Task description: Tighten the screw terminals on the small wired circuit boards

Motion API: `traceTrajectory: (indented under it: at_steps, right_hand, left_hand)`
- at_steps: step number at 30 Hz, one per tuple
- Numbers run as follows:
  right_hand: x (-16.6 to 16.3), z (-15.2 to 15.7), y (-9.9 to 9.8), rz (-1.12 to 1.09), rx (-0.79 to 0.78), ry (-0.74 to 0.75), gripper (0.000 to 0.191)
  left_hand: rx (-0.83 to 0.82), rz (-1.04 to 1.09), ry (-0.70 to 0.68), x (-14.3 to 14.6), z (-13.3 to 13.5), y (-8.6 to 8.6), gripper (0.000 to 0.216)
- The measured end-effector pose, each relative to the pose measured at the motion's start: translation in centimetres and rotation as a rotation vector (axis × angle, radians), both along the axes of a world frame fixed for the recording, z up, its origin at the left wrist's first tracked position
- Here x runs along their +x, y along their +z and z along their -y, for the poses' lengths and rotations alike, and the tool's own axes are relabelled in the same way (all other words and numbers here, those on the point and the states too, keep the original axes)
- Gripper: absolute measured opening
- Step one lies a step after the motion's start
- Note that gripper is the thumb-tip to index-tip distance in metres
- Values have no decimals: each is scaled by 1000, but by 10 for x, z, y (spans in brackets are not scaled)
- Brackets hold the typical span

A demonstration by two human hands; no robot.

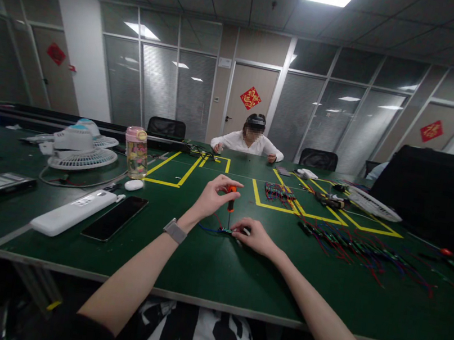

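Note:
My left hand pinches the top of a small orange-handled screwdriver that stands upright, its tip down on a little green circuit board with blue and red wires. A grey watch sits on that wrist. My right hand lies just right of the board, fingers curled and pressing on its edge against the green table.
A black phone, a white power strip, a white mouse, a pink bottle and a white fan lie at the left. Several wired boards spread at the right. A person sits across the table.

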State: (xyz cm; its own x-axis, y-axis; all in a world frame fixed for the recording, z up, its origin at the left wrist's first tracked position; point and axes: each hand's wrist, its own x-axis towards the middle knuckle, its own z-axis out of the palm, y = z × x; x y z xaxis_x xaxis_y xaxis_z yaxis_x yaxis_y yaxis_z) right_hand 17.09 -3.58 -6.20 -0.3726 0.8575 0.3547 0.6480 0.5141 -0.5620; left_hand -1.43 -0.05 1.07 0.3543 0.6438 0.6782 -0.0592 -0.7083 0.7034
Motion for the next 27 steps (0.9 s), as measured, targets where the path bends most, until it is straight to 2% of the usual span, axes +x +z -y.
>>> traceTrajectory:
  at_steps: [3, 8, 10, 15, 18, 22, 27]
  right_hand:
    - [1, 0, 0, 7, 8, 6, 16]
    - [2, -1, 0, 9, 7, 12, 16]
    - [2, -1, 0, 10, 4, 11, 16]
    - [2, -2, -1, 11, 6, 4, 16]
    - [2, -2, -1, 11, 16, 10, 16]
    - [3, -3, -2, 15, 17, 18, 16]
    - [3, -4, -4, 7, 19, 16, 16]
  left_hand:
    - [28, -28, 13, -1, 0, 3, 29]
    - [-89, 6, -183, -1, 0, 4, 37]
    - [-107, 22, -159, 0, 0, 2, 37]
    - [-21, 3, 16, 0, -1, 2, 32]
    - [-13, -23, -38, -2, -1, 4, 31]
    - [-103, 26, -153, 0, -1, 3, 35]
    - [-8, 29, 79, 1, -1, 0, 30]
